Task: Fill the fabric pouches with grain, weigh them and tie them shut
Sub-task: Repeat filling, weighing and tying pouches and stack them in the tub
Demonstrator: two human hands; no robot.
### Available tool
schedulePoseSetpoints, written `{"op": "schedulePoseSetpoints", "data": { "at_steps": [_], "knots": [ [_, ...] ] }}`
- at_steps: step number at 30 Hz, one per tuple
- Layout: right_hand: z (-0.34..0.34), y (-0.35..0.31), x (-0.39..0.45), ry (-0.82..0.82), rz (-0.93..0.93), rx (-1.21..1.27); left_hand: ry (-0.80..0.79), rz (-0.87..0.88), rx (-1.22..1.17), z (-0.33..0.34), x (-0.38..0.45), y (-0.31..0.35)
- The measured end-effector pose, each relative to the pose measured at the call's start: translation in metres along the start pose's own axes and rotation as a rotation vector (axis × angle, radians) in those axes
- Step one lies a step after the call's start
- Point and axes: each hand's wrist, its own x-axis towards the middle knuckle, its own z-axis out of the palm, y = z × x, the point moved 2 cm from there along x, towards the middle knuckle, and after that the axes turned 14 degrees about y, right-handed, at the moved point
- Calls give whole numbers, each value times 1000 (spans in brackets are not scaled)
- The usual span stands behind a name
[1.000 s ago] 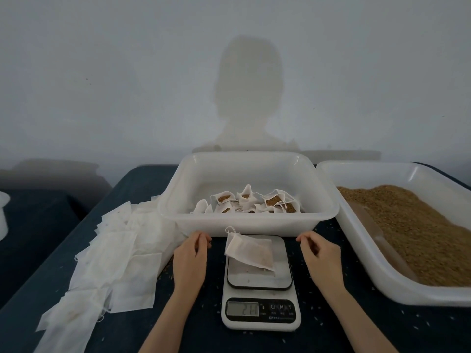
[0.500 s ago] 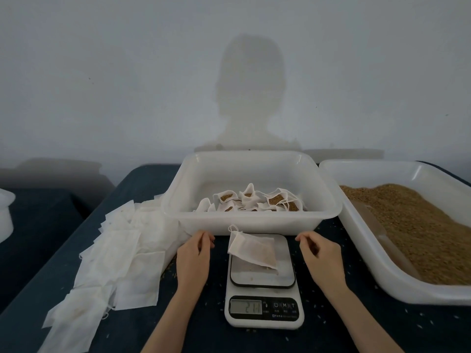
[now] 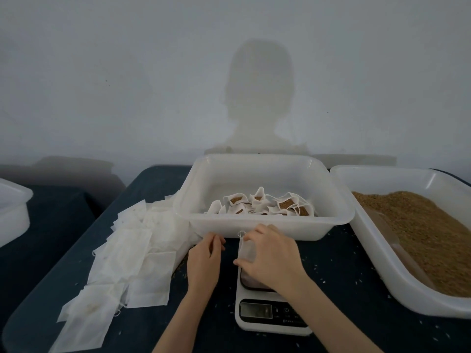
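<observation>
Pinching at the white fabric pouch point(image 3: 246, 250), the right hand point(image 3: 274, 258) lies over the white digital kitchen scale point(image 3: 267, 305); thumb and curled fingers close on the pouch's edges, though how firm the hold is cannot be told. Pouch sits at the far edge of the scale platform, mostly hidden under the hand. Left hand point(image 3: 204, 263) rests on the dark tabletop point(image 3: 344, 263) just beside the scale, fingers loosely curled, holding nothing. Display is unreadable. Beyond: white plastic tub point(image 3: 265, 225) with filled pouches point(image 3: 262, 203); to the right, a white tray point(image 3: 377, 263) of brown grain point(image 3: 418, 225); to the left, a heap of flat empty pouches point(image 3: 122, 261). Judged step: weighing done, pouch being taken off for tying. Next move calls for both hands on the drawstring, mouth kept upward against spillage.
</observation>
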Motion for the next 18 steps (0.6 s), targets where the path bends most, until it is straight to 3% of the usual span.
{"op": "schedulePoseSetpoints", "data": {
  "at_steps": [8, 18],
  "knots": [
    [4, 3, 3, 37, 169, 6, -7, 49, 43, 0, -1, 2],
    [-2, -6, -1, 3, 156, -17, -30, 39, 83, -1, -2, 5]
  ]
}}
